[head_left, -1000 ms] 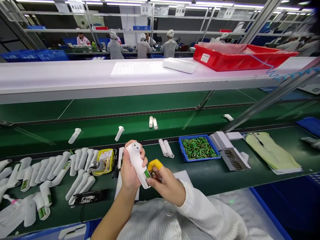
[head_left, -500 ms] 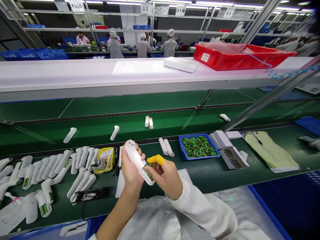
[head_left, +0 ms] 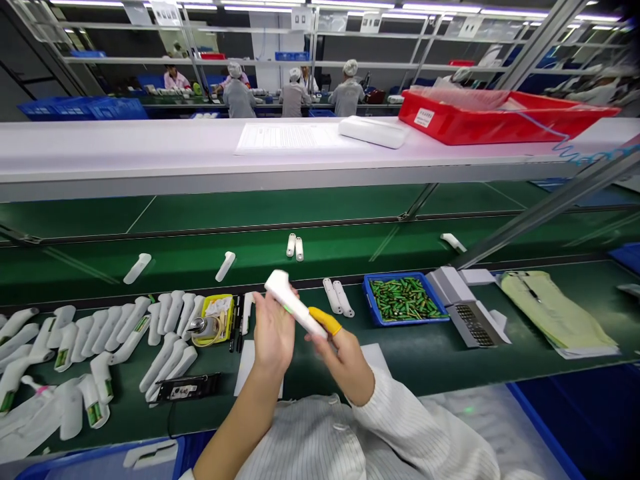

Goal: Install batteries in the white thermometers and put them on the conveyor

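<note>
My right hand (head_left: pixel 347 365) wears a yellow finger cot (head_left: pixel 325 320) on one finger. It pinches the lower end of a white, bent-headed handheld device (head_left: pixel 293 301), shaped like a forehead thermometer. A thin sliver of green shows along the device's side. My left hand (head_left: pixel 276 337) is open beneath and beside the head end, palm showing and fingers stretched out; some fingertips are hidden behind the device, and whether they touch it I cannot tell. Under the hands lies a white sheet (head_left: pixel 247 363). To the right, a blue tray (head_left: pixel 373 317) holds many green batteries (head_left: pixel 405 298).
Rows of similar white devices (head_left: pixel 95 330) cover the left bench, some with batteries showing. A yellow tray (head_left: pixel 229 310) and a black fixture (head_left: pixel 187 388) sit nearby. More devices rest on the green belt (head_left: pixel 340 250). A white shelf (head_left: pixel 175 147) with a red bin (head_left: pixel 470 127) spans above.
The device has turned over: its open compartment with batteries faced up before, and is now out of sight. My left hand has loosened from around it, while my right hand has taken its lower end.
</note>
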The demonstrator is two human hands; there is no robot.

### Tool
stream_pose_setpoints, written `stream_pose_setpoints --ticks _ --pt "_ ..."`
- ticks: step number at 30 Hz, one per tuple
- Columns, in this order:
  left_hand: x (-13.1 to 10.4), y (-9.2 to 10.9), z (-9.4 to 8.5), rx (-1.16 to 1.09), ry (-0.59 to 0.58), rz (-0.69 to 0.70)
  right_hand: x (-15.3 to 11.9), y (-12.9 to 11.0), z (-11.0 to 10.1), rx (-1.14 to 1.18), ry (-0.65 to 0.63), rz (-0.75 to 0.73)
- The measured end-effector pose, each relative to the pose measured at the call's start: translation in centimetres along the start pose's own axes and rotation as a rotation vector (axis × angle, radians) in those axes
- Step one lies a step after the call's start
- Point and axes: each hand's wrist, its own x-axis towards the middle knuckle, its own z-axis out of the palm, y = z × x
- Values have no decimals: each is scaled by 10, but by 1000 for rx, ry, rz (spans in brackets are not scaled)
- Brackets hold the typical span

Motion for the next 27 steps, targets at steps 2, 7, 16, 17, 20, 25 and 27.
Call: stream_pose_setpoints --ticks 2,7,16,17,20,25,27 --pt "0 2 -4 137 -206 -77 5 0 -4 263 -28 126" --pt "4 -3 -20 448 -238 67 11 1 -1 625 -53 226" --pt "33 -14 -43 317 -339 -131 19 10 14 982 -111 434" --pt "36 -16 -44 330 -320 -147 20 13 16 1003 -123 448" --pt "52 -26 -49 383 -235 -175 25 33 17 948 -218 483" --pt "126 -36 -80 658 -36 -189 40 93 -24 -132 -160 583" --pt "170 -31 -102 866 72 -164 47 120 -63 -387 -52 638"
